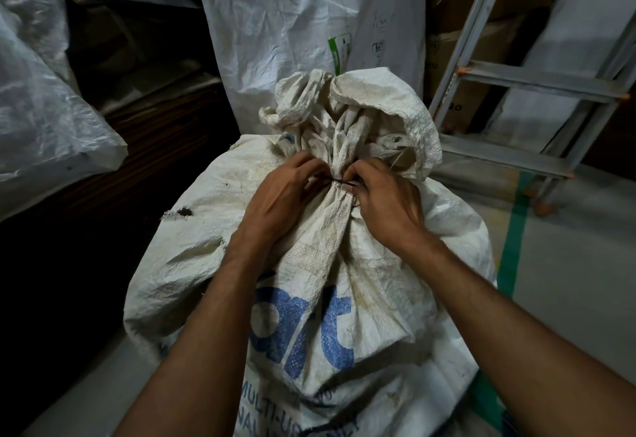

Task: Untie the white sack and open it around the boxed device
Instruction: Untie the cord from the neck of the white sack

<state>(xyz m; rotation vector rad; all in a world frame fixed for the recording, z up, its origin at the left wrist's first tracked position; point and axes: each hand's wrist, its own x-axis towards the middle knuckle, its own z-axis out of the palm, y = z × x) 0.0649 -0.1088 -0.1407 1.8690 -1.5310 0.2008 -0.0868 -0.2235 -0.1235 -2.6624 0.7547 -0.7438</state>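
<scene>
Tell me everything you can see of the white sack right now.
Woven white plastic sack, grubby, blue lettering on the front, a small hole on its left side. It stands full and upright, neck bunched and bound by a thin dark tie, mouth flopping above. The left hand and right hand pinch the tie.

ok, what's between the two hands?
The bunched neck of the sack, cinched by a dark tie. The left hand and right hand pinch at it from either side. Head view.
</scene>
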